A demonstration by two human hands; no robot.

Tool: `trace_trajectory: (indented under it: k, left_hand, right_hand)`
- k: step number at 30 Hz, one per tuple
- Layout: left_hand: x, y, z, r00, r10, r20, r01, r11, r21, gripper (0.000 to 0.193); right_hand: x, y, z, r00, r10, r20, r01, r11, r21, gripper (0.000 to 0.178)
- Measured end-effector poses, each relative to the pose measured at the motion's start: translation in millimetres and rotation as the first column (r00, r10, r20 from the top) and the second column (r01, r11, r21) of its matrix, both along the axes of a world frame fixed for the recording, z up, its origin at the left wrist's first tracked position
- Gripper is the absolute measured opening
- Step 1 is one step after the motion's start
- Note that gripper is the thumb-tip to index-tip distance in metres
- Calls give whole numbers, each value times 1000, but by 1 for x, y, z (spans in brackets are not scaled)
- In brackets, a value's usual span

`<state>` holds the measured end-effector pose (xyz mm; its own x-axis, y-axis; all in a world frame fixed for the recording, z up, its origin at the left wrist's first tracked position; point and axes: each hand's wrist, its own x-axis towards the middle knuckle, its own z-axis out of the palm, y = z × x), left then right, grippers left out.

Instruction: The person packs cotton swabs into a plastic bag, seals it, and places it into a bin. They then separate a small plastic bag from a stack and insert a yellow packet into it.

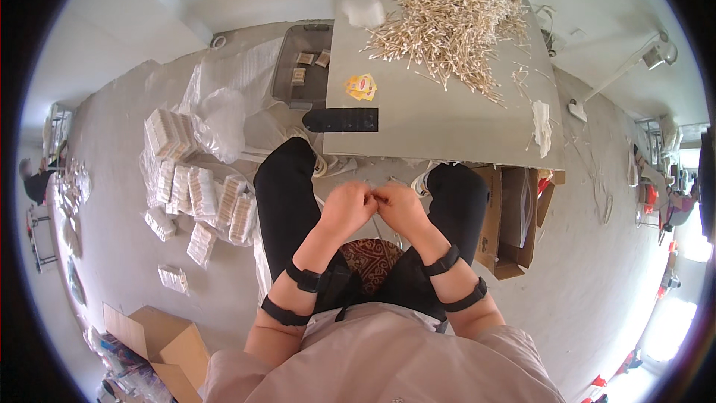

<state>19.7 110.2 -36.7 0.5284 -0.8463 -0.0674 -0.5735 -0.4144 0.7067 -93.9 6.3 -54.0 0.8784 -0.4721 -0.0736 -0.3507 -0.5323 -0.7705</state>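
My left hand (349,205) and my right hand (401,209) meet in front of me, over the gap between my knees. The fingertips of both are pressed together in a pinch, and whatever may be between them is hidden. Beyond them stands a grey table (447,130). A big loose heap of cotton swabs (455,15) covers its far part. Several yellow printed cards (362,87) lie near the table's left edge, and a dark flat strip (341,120) sits just nearer to me, sticking out past that edge.
Left of the table, a grey plastic bin (286,75) holds a few small packs. Wrapped swab packs (201,190) are piled on the floor by my left leg, beside clear plastic bags (224,119). Open cardboard boxes stand right (488,216) and lower left (168,336).
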Motion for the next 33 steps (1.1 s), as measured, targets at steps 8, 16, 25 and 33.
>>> trace_trajectory:
  k: [8, 16, 25, 33]
  left_hand:
    - [17, -3, 19, 960, -169, 225, 204, 968, -143, 69]
    - [37, -12, -22, 948, -168, 272, 210, 968, -135, 67]
    - [73, -10, -35, 971, -175, 162, 184, 982, -47, 51]
    - [79, -26, -26, 920, -213, 330, 257, 962, -94, 49]
  right_hand:
    - [15, -16, 24, 982, -78, -174, 144, 901, 410, 27]
    - [41, -11, 5, 995, -98, -30, 100, 868, 486, 24]
    - [55, -17, -15, 976, -217, -12, 188, 815, 548, 17]
    - [70, -13, -21, 967, -253, 2, 230, 880, 415, 18]
